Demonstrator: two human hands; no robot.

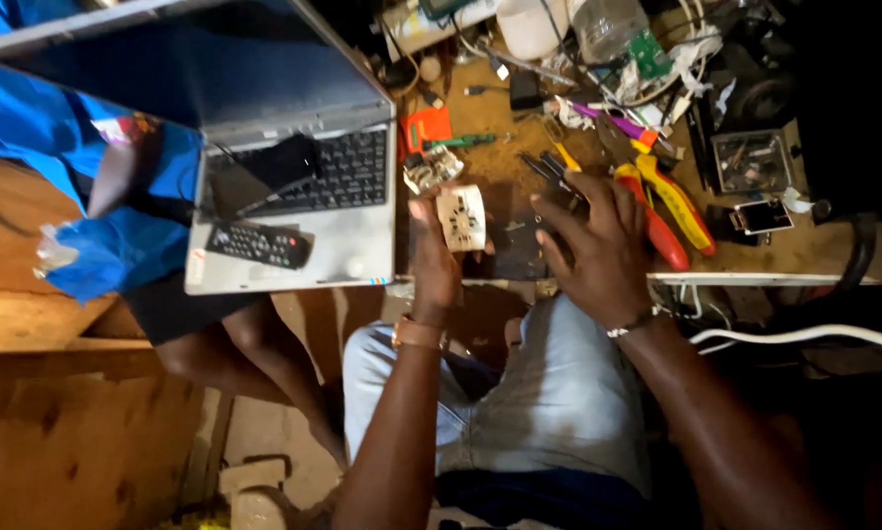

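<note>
Head view looks down over your lap to a cluttered workbench (833,257). Your left hand (431,255) pinches a small cream socket plate (462,217), lifted off the bench edge and tilted toward you, so its face is easy to inspect. Your right hand (598,245) spreads wide, fingers reaching down toward the dark-handled tools (551,167) just beyond it (whether it touches any, you cannot tell). Red and yellow pliers (669,211) lie just right of that hand. Left of the plate, a black remote (259,243) rests on an open laptop (294,196).
</note>
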